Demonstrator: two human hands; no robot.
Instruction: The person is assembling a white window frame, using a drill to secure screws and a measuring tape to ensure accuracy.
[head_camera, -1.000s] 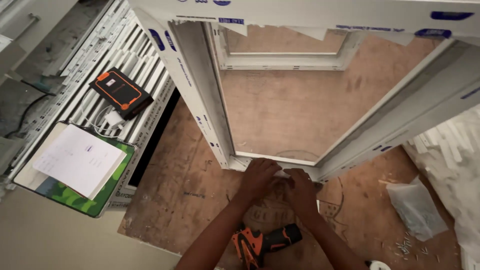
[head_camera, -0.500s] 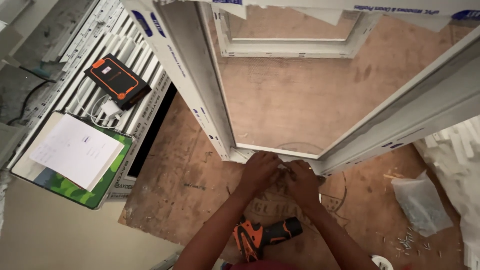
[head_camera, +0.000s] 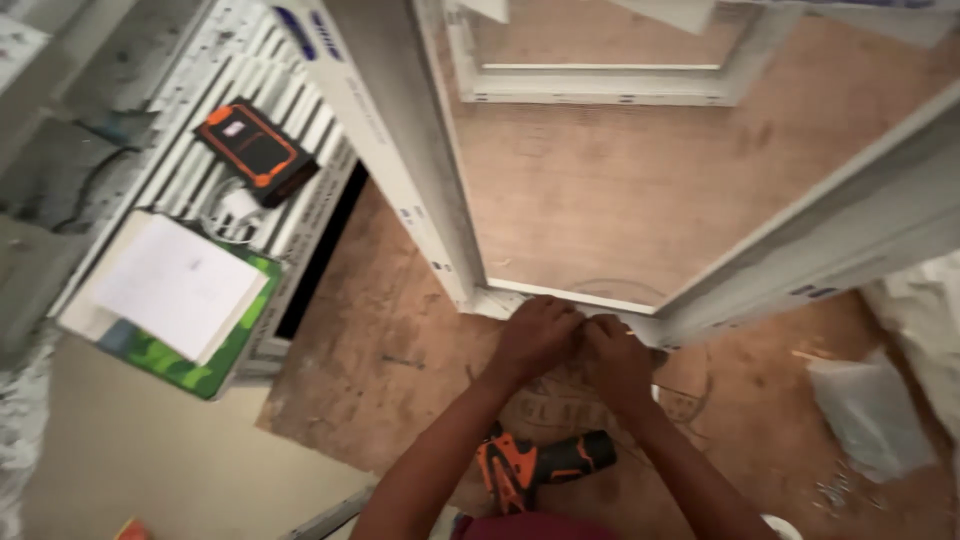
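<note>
At the lower rail of the white window frame (head_camera: 560, 300), left hand (head_camera: 535, 335) and right hand (head_camera: 618, 352) stay pressed together — both grips curled, contents hidden — while the orange drill (head_camera: 540, 465) lies untouched.

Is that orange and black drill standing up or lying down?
Lying down: the orange and black cordless drill rests on its side on the brown wooden board, untouched.

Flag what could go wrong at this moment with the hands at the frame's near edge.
1. Both hands, left and right, press close together on the white frame; fingers could get pinched if it shifts.
2. The drill lies on the board just below the forearms; an elbow could knock it.
3. Small screws lie loose beside the plastic bag; they may scatter or be leaned on.
</note>
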